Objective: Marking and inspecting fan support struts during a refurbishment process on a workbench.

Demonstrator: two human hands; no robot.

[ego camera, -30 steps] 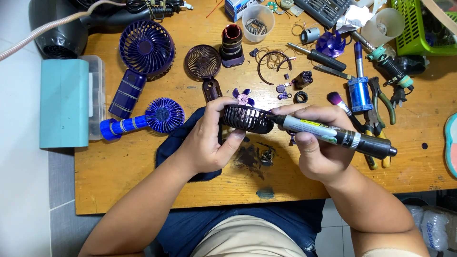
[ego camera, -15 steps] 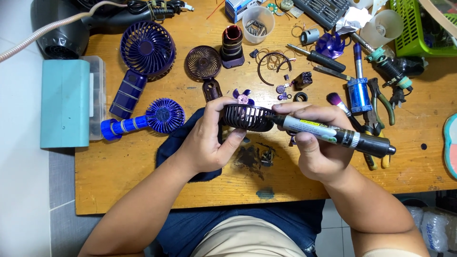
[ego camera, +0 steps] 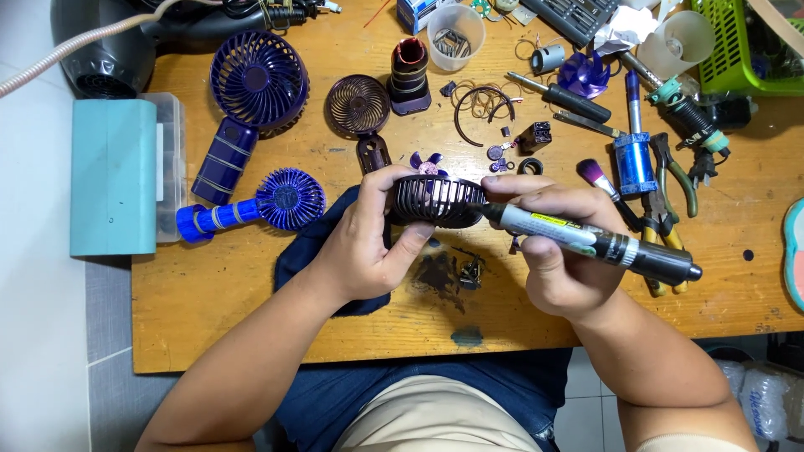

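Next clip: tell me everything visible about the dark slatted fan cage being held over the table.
The dark round slatted plastic fan cage is a shallow drum of thin curved ribs with open gaps between them. It is held on edge above the wooden table, not resting on it. The left hand cups its left side, thumb underneath. The right hand touches its right rim and points the black pen-shaped electric tool at it. A purple blade shows just behind it.
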